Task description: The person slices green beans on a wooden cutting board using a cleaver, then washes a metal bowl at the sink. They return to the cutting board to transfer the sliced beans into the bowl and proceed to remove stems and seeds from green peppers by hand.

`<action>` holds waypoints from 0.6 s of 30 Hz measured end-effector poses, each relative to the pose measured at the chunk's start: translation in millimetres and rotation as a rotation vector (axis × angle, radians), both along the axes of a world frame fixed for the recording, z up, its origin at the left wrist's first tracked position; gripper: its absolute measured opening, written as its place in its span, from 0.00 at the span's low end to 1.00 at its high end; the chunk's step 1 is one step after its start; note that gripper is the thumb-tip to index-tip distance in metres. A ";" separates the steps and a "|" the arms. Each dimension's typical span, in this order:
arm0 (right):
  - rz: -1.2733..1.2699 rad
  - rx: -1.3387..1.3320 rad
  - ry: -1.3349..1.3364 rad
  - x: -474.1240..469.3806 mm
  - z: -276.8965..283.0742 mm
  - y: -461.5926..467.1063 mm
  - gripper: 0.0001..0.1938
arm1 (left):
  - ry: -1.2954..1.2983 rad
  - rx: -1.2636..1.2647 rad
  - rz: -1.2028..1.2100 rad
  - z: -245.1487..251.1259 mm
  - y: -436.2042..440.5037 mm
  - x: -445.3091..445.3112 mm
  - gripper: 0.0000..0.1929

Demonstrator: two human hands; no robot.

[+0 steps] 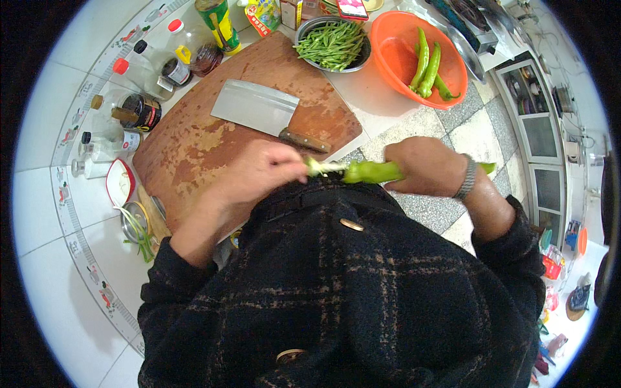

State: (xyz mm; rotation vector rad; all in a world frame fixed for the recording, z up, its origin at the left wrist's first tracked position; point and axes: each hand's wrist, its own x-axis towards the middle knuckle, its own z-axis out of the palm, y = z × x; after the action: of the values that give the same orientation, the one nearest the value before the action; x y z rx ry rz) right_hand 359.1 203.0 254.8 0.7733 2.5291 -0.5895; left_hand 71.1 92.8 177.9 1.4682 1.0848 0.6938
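Observation:
My right hand [424,166] is closed around a long green pepper [372,172], whose tip sticks out past my wrist. My left hand [264,169], slightly blurred, pinches the pepper's pale seed core and stem [320,167] just left of the pepper's broad end. Both hands are close to my waist, by the near edge of a wooden cutting board [194,145]. On the board lies a cleaver [257,107] with a wooden handle. More green peppers [429,70] rest in an orange plastic basin [388,72] at the upper right.
A metal bowl of green beans [332,46] stands behind the board. Bottles [145,109] line its left side, near a small red-rimmed dish [120,182] and scallions [138,233]. A phone [352,8] is at the top. Checkered floor [427,213] shows at the right.

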 end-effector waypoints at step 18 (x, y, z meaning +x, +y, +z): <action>-0.335 -0.208 0.476 17.0 -24.7 -0.5 0.13 | -0.033 0.066 0.320 -14.0 2.9 -18.6 0.16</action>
State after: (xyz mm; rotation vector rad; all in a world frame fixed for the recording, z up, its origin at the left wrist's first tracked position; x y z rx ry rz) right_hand 376.2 202.5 230.1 1.0926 2.7014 -1.2578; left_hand 52.6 95.6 163.9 1.3457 1.2971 0.9824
